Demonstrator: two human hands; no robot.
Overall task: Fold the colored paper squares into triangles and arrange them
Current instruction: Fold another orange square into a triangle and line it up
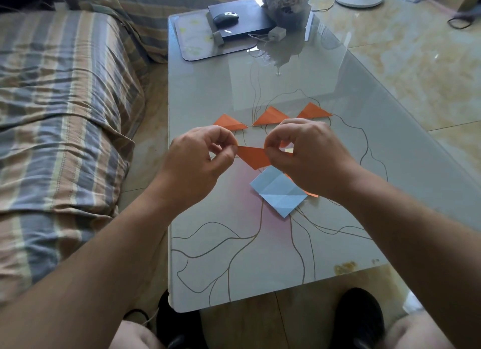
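1. Left hand (200, 161): fingers curled, thumb and forefinger pinching the left tip of the orange triangle (253, 158), held up above the table (208, 88).
2. Right hand (304, 153): fingers curled too, pinching the triangle's right end; exact grip half hidden behind the knuckles.
3. Already done: three orange triangles in a row further off, left (230, 122), middle (270, 115), right (313, 111), lying apart from one another.
4. Waiting: a creased blue square (278, 191) flat on the table just below the hands, with a sliver of orange paper (311, 194) peeking from under its right side.
5. Step in hand, probably: finishing the fold on the fourth triangle. Best to line up the two corners exactly before pressing, then run a fingertip along the fold from the middle outward for a sharp crease.
6. Worth keeping both pinches light, to avoid crumpling the tips.
7. For placing: set down level with the row, same way up, similar gap.
8. Far end: mouse (226, 17) on a dark laptop (247, 20), well clear.
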